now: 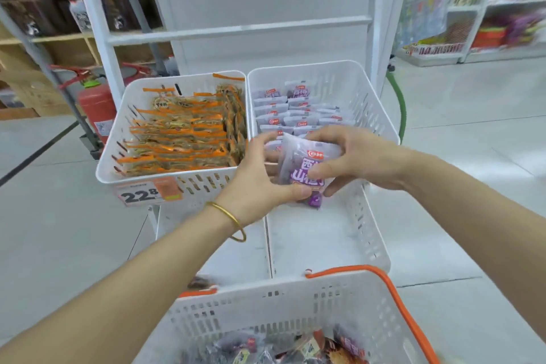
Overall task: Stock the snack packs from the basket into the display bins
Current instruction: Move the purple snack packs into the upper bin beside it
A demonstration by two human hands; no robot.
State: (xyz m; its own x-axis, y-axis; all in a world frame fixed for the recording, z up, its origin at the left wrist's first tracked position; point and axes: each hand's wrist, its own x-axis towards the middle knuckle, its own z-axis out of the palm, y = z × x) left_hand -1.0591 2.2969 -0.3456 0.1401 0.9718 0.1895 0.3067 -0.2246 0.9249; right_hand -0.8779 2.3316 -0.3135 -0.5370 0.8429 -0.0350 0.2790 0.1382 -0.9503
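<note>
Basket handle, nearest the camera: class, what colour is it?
Orange. The handle arcs over the white basket; the head view, the only one, shows it clearly.

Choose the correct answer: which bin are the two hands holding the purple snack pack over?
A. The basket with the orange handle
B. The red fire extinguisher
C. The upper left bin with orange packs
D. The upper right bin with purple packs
D: the left hand and right hand grip the purple snack pack at the front of the upper right bin, which holds rows of similar packs.
</note>
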